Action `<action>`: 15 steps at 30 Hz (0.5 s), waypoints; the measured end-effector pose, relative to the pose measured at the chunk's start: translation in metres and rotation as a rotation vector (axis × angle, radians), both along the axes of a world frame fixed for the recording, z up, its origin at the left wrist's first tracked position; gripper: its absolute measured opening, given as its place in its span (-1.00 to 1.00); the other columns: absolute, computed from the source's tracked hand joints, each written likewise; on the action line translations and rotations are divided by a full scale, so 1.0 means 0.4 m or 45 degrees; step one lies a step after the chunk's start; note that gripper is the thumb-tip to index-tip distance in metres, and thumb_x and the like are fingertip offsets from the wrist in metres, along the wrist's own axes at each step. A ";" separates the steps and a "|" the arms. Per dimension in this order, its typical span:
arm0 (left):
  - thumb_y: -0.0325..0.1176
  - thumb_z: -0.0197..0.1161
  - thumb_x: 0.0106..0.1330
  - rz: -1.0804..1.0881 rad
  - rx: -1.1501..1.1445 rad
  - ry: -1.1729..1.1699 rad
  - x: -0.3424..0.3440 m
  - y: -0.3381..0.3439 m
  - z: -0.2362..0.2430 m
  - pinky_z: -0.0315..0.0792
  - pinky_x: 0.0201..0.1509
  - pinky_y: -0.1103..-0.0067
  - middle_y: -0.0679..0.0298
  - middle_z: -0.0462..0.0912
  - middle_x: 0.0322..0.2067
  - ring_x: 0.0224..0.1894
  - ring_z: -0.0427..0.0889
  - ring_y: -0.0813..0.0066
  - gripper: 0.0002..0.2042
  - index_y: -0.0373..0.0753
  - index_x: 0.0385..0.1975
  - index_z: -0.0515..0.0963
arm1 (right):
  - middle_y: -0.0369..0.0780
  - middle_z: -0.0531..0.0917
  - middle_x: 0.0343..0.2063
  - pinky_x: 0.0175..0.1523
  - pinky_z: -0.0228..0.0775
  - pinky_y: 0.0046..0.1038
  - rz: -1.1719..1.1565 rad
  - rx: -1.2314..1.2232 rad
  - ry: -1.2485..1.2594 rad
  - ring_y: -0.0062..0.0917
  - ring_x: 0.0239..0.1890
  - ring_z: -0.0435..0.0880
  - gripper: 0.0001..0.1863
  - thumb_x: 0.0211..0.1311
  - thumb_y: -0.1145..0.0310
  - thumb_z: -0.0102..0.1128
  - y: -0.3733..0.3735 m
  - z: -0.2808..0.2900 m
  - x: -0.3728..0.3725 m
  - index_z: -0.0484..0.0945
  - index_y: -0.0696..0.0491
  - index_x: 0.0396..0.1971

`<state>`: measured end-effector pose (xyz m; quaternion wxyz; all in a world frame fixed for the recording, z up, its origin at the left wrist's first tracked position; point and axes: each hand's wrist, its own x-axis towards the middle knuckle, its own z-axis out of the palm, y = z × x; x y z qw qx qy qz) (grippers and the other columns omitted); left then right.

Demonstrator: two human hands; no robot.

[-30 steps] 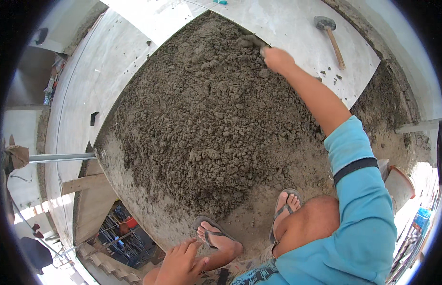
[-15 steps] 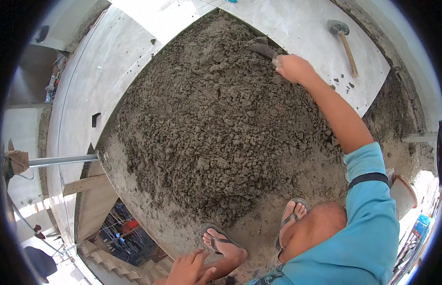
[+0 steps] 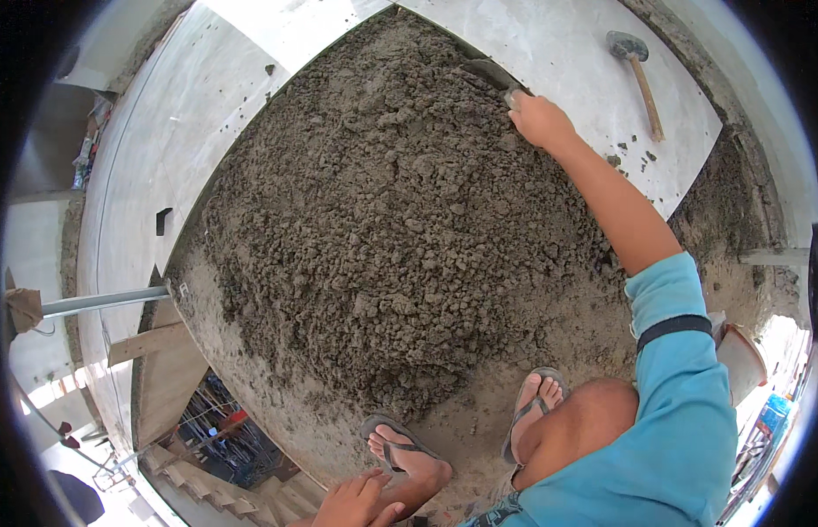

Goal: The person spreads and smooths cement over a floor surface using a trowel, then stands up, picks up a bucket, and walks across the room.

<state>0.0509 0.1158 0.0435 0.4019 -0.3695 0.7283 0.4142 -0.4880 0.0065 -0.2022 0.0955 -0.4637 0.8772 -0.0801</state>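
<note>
A broad bed of crumbly grey mortar (image 3: 383,202) spreads in front of my feet. At its far right edge, my right hand (image 3: 541,119) is closed round the handle of a trowel (image 3: 490,73). The dark blade lies against the mortar beside the edge of a pale floor tile (image 3: 567,53); part of the blade is hard to tell from the mortar. Low in the picture, my left hand (image 3: 361,502) rests by my left leg with its fingers stretched out, holding nothing.
A mallet (image 3: 636,70) with a wooden handle lies on the right tile, near loose mortar crumbs. Beyond the left floor edge, a stair opening (image 3: 224,430) drops away. A metal bar (image 3: 106,300) juts in at left. A bucket (image 3: 745,360) stands behind my right arm.
The trowel has tilted and sunk slightly along the tile edge, with my right hand staying close by. The whole view has shifted a little; my left hand stays by the leg.
</note>
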 end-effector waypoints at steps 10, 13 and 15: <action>-0.13 0.05 0.41 -0.016 -0.036 -0.004 0.007 0.011 -0.001 0.27 0.24 0.20 -0.09 0.42 0.13 0.14 0.40 -0.10 -0.52 -0.30 0.21 0.32 | -0.05 0.64 -0.10 0.04 0.49 -0.11 0.111 0.072 -0.113 -0.15 -0.05 0.62 -0.60 0.34 0.16 0.02 -0.003 -0.034 0.034 0.45 0.03 0.09; -0.13 0.05 0.41 -0.068 -0.092 -0.008 0.005 0.008 -0.004 0.27 0.24 0.21 -0.09 0.43 0.12 0.14 0.40 -0.10 -0.52 -0.30 0.21 0.32 | -0.06 0.65 -0.11 0.05 0.49 -0.11 0.072 0.200 -0.137 -0.14 -0.06 0.62 -0.61 0.34 0.16 0.03 0.004 0.016 0.035 0.48 0.04 0.05; -0.12 0.05 0.41 -0.033 -0.078 -0.020 -0.006 0.003 0.005 0.27 0.24 0.21 -0.09 0.43 0.12 0.14 0.39 -0.10 -0.52 -0.29 0.21 0.31 | -0.08 0.67 -0.17 -0.03 0.51 -0.13 0.035 0.074 -0.084 -0.13 -0.13 0.65 -0.61 0.36 0.11 -0.02 0.016 0.052 0.047 0.51 0.05 0.01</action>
